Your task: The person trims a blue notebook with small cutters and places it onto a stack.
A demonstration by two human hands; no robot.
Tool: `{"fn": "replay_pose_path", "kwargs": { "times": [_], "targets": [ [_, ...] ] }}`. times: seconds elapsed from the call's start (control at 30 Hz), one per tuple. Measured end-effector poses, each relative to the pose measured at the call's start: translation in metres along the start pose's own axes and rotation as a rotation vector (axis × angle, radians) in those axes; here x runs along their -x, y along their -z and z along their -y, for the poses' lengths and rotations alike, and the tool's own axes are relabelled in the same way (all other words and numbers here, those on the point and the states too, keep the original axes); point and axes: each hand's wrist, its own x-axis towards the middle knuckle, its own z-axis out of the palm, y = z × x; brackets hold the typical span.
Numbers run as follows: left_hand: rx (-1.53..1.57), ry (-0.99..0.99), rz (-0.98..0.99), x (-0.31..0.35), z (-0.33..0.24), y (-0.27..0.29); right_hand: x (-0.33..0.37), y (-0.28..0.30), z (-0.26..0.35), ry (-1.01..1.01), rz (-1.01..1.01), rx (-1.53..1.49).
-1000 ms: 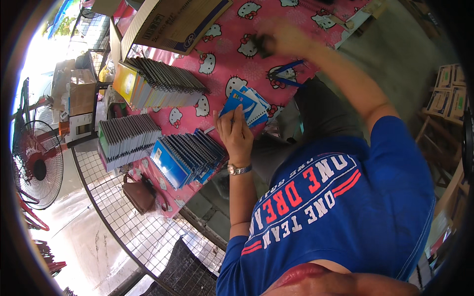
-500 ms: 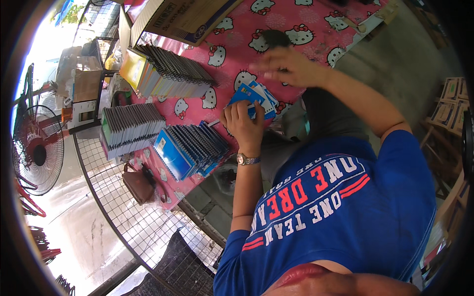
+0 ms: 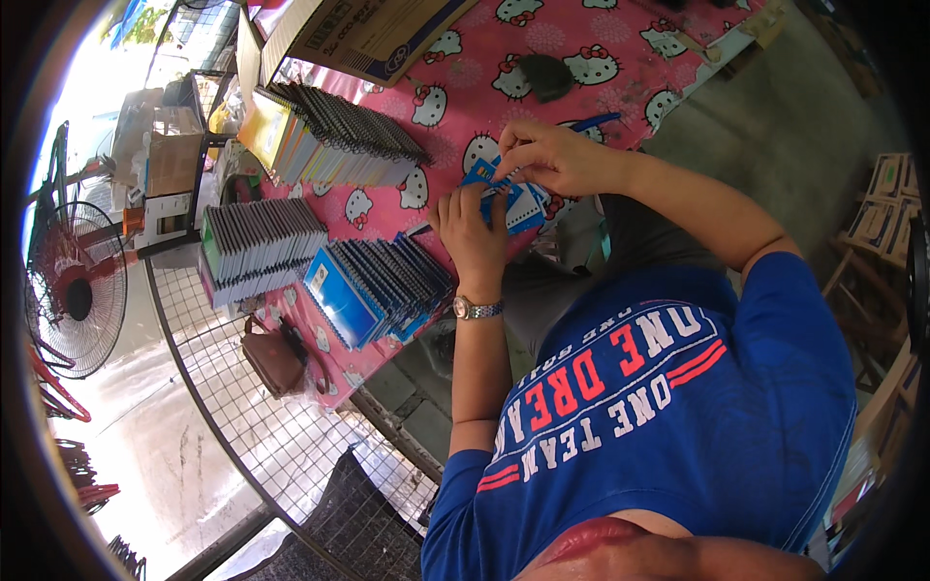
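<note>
A small stack of blue-covered notebooks with punched white edges lies at the table's near edge. My left hand, with a watch at the wrist, curls its fingers over the stack's left side and grips it. My right hand is at the far side of the same notebooks, close to the left fingertips. Its thumb and forefinger are pinched together over the blue cover; anything between them is too small to make out.
Spiral-bound blue notebooks, grey-edged notebooks and yellow-covered notebooks stand in rows on the left. A cardboard box, dark stone-like lump and thin blue object lie farther off. A brown bag sits at the table's left corner.
My right hand has come nearer, from above the table to the blue notebooks, and its fingers have closed. The thin blue object beyond it now shows. My left hand has shifted slightly left.
</note>
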Motion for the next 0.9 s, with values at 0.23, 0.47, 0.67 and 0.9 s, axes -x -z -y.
{"fn": "replay_pose_path", "kwargs": {
  "times": [0.23, 0.47, 0.67, 0.9],
  "targets": [
    [-0.018, -0.001, -0.015, -0.002, 0.001, -0.002, -0.007, 0.013, 0.008, -0.124, 0.199, 0.053],
    [-0.007, 0.015, -0.008, -0.002, -0.001, -0.001, -0.012, 0.013, -0.002, 0.001, 0.097, 0.008],
    [0.010, -0.008, 0.020, -0.002, 0.001, 0.002, -0.020, 0.018, 0.018, -0.329, 0.253, -0.190],
    [0.058, -0.079, 0.222, 0.001, -0.003, 0.023, -0.020, 0.019, 0.038, -0.285, 0.396, 0.126]
  ]
}}
